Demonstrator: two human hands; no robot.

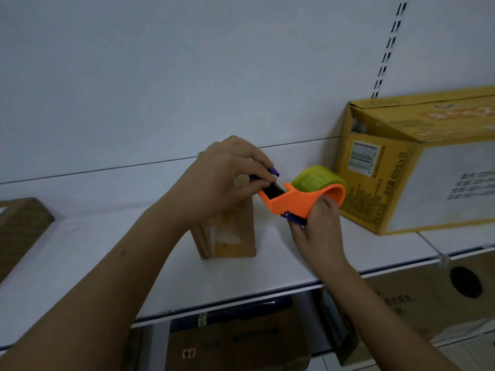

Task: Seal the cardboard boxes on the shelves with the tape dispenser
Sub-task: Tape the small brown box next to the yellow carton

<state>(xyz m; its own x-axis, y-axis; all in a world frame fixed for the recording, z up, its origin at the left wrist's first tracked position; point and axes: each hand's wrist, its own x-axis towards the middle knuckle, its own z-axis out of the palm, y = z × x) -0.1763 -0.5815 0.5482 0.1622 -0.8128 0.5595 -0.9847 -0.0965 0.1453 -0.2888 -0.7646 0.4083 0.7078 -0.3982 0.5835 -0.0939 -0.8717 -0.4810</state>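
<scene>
Tape dispenser (294,202): orange body, purple parts, yellow-green roll (316,178) at its right end. We see it held in the air above the shelf (134,250), just right of the small brown box (227,231), nose pointing left and up.

Right hand (318,228) comes up from below, fingers curled round the dispenser's curved handle, firm hold. Left hand (227,178) reaches in from the left, wrist bent down, fingertips pinching the purple piece at the dispenser's nose, right over the small box top. Whether tape is already pulled out we cannot tell.

Small brown box stands upright mid-shelf, away from the front edge, old tape patches on its front face; its top is hidden by the left hand. Yellow carton (417,162) sits at the shelf's right end, near the back wall, tilted, its end flap gaping slightly. Another brown box (21,226) sits at the left edge, partly cut off.

Bare shelf between the left box and the small box, and along the front edge. More cartons (235,341) on the shelf below.
</scene>
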